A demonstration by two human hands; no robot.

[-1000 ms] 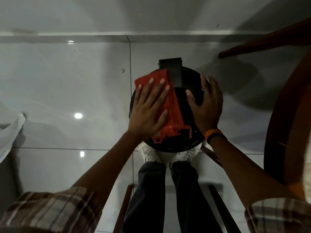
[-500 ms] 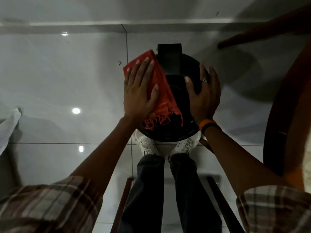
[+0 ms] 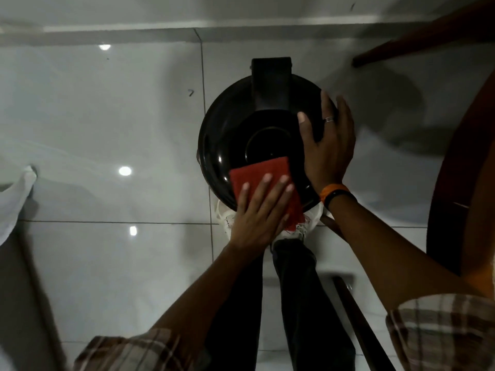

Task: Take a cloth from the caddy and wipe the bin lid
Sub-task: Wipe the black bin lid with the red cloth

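- Red cloth [image 3: 263, 180]: lies flat on the near edge of the black bin lid [image 3: 227, 129], its lower corner hanging past the rim toward the person's shoes [image 3: 300, 228].
- L hand [image 3: 257, 212]: palm down on the cloth's near half; fingers [image 3: 265, 183] spread, pressing, not pinching. Far strip of cloth shows beyond the fingertips.
- R hand [image 3: 328, 145]: flat on the lid's right edge, fingers open and slightly fanned, thumb lying inward; holds nothing. Judged to be steadying the bin.
- Key relation: unwiped lid centre and the hinge bracket [image 3: 271, 84] at the far edge lie straight ahead of the L fingertips. Cloth's long axis runs near-to-far, approx. in line with the forearm. L hand is the nearer one to the cloth, so the next stroke prob. goes forward, away from the body.
- Bin stands on glossy tiled floor [image 3: 107, 116], close to the wall base, directly in front of the person's legs. Caddy not in view.
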